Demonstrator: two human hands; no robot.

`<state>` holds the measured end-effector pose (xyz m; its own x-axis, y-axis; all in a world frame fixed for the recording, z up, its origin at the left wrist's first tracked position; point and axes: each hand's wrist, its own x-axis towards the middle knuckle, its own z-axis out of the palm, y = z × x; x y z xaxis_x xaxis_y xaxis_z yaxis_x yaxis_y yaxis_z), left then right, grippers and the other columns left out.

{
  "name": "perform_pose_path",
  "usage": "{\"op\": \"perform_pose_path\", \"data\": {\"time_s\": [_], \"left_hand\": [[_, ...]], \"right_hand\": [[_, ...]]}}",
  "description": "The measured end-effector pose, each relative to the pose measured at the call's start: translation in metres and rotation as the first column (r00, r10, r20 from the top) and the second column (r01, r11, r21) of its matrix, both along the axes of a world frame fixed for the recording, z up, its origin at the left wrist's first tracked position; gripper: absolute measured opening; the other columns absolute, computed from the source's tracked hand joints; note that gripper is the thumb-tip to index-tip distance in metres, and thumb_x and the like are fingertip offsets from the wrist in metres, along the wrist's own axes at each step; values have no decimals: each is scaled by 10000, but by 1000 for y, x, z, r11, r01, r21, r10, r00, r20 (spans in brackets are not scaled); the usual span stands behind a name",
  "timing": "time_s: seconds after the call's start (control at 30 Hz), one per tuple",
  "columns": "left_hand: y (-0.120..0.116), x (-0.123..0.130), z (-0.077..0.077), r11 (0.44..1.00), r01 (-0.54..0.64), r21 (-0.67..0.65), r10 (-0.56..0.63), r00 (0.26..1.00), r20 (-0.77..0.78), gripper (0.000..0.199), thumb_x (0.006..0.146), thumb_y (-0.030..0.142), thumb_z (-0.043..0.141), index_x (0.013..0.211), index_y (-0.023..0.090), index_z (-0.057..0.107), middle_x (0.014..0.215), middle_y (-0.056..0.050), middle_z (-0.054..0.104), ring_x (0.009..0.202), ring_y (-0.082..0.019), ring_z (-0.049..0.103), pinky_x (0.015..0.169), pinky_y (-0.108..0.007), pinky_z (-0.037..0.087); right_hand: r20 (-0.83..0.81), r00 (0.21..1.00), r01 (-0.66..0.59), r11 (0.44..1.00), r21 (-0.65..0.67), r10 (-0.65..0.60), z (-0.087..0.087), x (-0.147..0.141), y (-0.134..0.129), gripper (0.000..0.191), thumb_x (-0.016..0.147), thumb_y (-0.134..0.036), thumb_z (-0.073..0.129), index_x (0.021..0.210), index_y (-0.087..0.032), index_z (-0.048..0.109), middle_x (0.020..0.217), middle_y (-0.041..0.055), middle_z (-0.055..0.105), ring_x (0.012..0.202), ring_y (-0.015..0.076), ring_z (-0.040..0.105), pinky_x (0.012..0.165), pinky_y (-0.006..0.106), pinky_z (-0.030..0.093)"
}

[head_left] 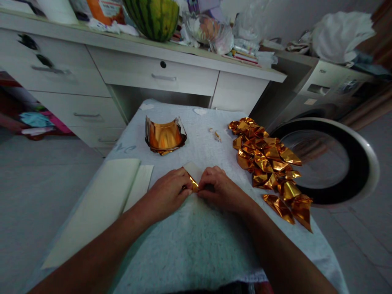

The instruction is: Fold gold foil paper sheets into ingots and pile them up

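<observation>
Between my hands, near the middle of the cloth-covered table, is a small piece of gold foil paper (pixel 192 170) with a pale back. My left hand (pixel 171 190) pinches its left side, fingers closed. On the right side, the thumb and fingertips of my right hand (pixel 219 188) close on the same piece. Beyond my left hand stands a curved stack of gold foil sheets (pixel 165 136). A pile of folded gold foil pieces (pixel 266 157) lies to the right of my right hand. Pale paper sheets (pixel 98 200) lie flat at the left.
Small bits (pixel 217 135) lie on the table cloth (pixel 190 245) past my hands. Behind is a white desk (pixel 147 75) with drawers, holding a cut watermelon (pixel 153 18) and clutter. At the right, a washing machine's round door (pixel 324 159) stands open beside the table.
</observation>
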<state>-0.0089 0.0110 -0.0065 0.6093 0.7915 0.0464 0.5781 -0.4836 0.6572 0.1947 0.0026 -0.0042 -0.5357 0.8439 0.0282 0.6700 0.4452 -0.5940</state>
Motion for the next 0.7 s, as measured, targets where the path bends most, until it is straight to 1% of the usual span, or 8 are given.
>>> {"op": "perform_pose_path", "data": {"time_s": [0.13, 0.23, 0.33, 0.5, 0.7], "left_hand": [[-1, 3, 1, 1000, -18, 13, 19, 999, -45, 149, 852, 136, 516, 811, 192, 648, 915, -34, 615, 911, -184, 578, 809, -312, 443], [-2, 5, 1, 997, -60, 42, 64, 993, -102, 146, 873, 187, 507, 838, 184, 649, 896, -42, 603, 882, -190, 571, 803, -326, 450], [-3, 6, 1, 992, -101, 69, 111, 982, -150, 158, 878, 229, 504, 805, 181, 636, 891, -46, 583, 846, -185, 565, 781, -325, 459], [-4, 7, -1, 986, -139, 94, 154, 972, -176, 188, 881, 231, 489, 767, 175, 628, 897, -48, 560, 813, -172, 565, 756, -314, 465], [-4, 10, 2, 983, -159, 92, 176, 962, -211, 204, 872, 217, 498, 708, 172, 610, 868, -49, 556, 784, -163, 560, 725, -295, 462]], "right_hand": [[2, 999, 35, 999, -5, -35, -1, 1, -1, 42, 838, -186, 671, 808, -203, 693, 906, 26, 588, 927, 187, 473, 845, 347, 348], [21, 997, 72, 997, -12, -72, -2, -1, -1, 56, 842, -197, 663, 793, -196, 689, 910, 31, 580, 928, 189, 467, 850, 356, 341], [34, 994, 107, 994, -6, -107, -4, -4, -1, 99, 849, -217, 654, 755, -190, 672, 907, 31, 577, 927, 192, 459, 840, 358, 335], [27, 986, 162, 987, 10, -162, -6, -8, -3, 137, 866, -228, 627, 738, -186, 651, 916, 31, 565, 919, 190, 452, 825, 355, 338], [46, 970, 238, 971, -11, -237, -4, -15, -5, 146, 864, -218, 631, 725, -173, 636, 918, 45, 549, 915, 195, 440, 821, 356, 345]]}}
